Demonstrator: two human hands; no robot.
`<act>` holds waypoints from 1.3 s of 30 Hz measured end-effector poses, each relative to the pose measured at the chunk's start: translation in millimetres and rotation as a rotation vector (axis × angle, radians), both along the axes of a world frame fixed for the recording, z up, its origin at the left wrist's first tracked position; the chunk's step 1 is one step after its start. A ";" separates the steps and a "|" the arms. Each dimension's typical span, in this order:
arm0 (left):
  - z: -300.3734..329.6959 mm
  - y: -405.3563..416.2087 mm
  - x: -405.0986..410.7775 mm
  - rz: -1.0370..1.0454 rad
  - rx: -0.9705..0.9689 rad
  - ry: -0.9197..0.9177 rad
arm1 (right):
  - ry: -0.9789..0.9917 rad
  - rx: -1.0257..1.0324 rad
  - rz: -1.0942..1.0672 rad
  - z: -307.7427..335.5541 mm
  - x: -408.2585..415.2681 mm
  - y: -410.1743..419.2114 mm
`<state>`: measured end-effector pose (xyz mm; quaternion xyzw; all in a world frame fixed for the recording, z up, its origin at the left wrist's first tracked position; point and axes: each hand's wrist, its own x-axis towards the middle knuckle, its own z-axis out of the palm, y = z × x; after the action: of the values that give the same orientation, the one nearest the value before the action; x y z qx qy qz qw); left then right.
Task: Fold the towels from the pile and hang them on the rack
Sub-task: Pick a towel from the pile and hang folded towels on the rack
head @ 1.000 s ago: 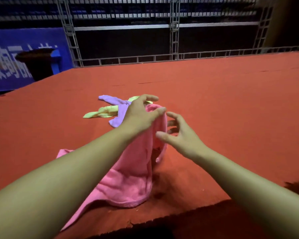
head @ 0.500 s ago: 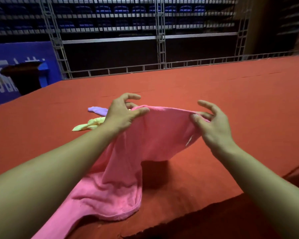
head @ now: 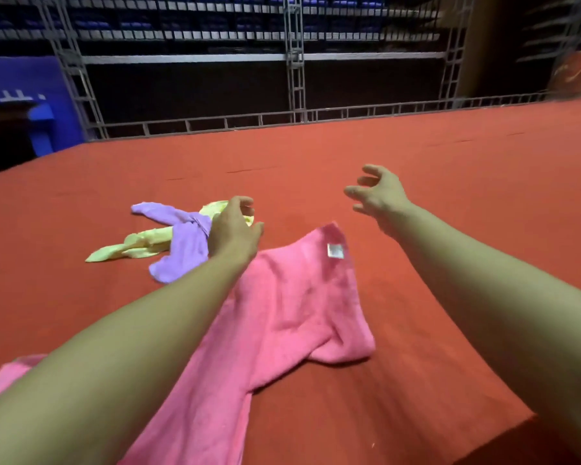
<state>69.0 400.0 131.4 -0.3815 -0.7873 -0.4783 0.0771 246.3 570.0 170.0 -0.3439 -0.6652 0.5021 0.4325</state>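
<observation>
Both hands empty, fingers spread. Pink towel (head: 282, 310) lies below left hand (head: 232, 229), long axis toward camera; right hand (head: 378, 193) farther.

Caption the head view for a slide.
Both hands, left and right, open above the spread pink towel.

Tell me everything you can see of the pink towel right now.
The pink towel looks like soft terry cloth, with a small white label near its far corner. It lies unfolded and rumpled on the red surface, running from that corner toward the near left, partly hidden under the left forearm. Neither open hand holds it.
</observation>
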 end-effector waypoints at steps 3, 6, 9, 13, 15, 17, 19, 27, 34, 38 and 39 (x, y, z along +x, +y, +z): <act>-56.1 -16.5 35.7 -0.185 -0.089 0.095 | -0.205 0.108 -0.119 -69.3 4.0 -12.7; -96.7 -45.8 73.9 -0.376 -0.215 0.040 | -0.379 0.178 -0.167 -125.8 41.0 -40.1; -124.1 -66.0 94.9 -0.459 -0.469 0.077 | -0.640 0.135 0.016 -152.4 80.1 -76.4; -131.9 -62.6 99.9 -0.366 -0.505 0.142 | -0.823 0.332 0.159 -168.2 98.3 -107.9; -120.5 -54.4 105.9 -0.331 -0.434 0.037 | -0.536 0.313 0.202 -165.6 93.5 -113.8; -99.8 -47.9 112.5 -0.373 -0.232 -0.165 | -0.180 0.197 0.120 -147.7 85.4 -108.0; -77.2 -45.2 115.7 -0.475 -0.096 -0.249 | 0.075 0.036 0.036 -123.2 82.0 -94.5; -98.9 -38.6 100.5 -0.356 -0.337 -0.156 | -0.775 0.050 0.140 -125.9 140.7 -76.5; -99.6 40.8 84.2 -0.270 -0.300 0.088 | -0.763 0.119 0.115 -151.2 170.4 -84.8; -109.8 105.6 64.9 -0.218 -0.334 0.058 | -0.749 0.124 0.081 -155.8 184.3 -83.8; -116.1 118.2 61.5 -0.222 -0.354 0.052 | -0.757 0.141 0.086 -155.6 187.4 -84.3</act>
<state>130.5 518.1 15.3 -0.4858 -0.8098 -0.3281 -0.0240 433.7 485.7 14.5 -0.4462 -0.8246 0.3101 0.1575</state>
